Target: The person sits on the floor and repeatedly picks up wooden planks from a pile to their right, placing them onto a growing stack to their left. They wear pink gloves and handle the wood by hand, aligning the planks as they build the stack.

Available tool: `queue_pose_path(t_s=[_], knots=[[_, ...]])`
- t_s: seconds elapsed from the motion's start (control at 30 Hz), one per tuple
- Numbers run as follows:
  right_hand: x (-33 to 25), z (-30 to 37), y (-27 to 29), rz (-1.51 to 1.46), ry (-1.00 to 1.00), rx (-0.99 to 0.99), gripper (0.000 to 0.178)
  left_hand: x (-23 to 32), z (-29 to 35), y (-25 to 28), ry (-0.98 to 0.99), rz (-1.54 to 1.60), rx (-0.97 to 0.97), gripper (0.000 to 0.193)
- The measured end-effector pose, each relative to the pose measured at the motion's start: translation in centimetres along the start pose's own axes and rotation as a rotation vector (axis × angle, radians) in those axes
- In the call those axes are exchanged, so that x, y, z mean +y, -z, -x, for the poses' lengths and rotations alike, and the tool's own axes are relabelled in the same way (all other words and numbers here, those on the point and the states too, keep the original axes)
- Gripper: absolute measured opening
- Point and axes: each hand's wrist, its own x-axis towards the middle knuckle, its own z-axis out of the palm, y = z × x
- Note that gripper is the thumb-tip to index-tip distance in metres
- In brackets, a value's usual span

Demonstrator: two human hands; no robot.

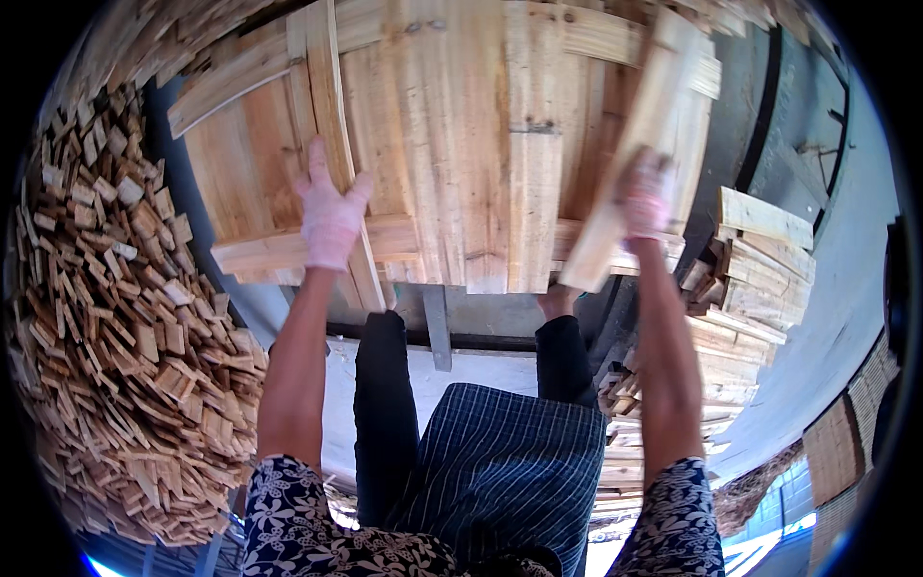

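Observation:
My left hand (pixel 332 216), in a pale pinkish glove, straddles a narrow wooden board (pixel 327 77), with thumb and fingers on opposite sides of it. A wider wooden plank (pixel 663 77) slants across the right part of the panel, and my right hand (pixel 644 197) grips its right edge; that gloved hand is blurred. Beneath both lies a panel of pale upright planks (pixel 442 144). Crosspieces run along its far and near sides, the near left one (pixel 260 252) showing clearly. The lower ends of both held boards stick out past the near crosspieces.
A large heap of short wood pieces (pixel 135 337) fills the left side. More planks (pixel 760 269) are stacked on the right, beside a grey metal surface (pixel 711 144) with dark bars. My legs in dark trousers (pixel 385 385) and a checked cloth (pixel 510 452) are below the panel.

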Motion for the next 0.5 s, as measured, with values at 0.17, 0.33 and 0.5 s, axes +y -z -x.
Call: queue_pose_path(t_s=[0.17, 0.33, 0.5], knots=[[-0.3, -4.9, 11.7, -1.839, -0.835, -0.032, 0.06, 10.8, 8.3, -4.7, -0.289, 0.271, -0.109, 0.1], [2.7, -1.1, 4.6, -2.01, -0.487, -0.009, 0.046, 24.4, 13.1, -12.8, -0.146, 0.644, -0.351, 0.099], [10.1, 11.4, -0.3, -2.004, -0.989, 0.207, 0.036, 31.8, 14.2, -19.8, -0.152, 0.08, -0.455, 0.099]])
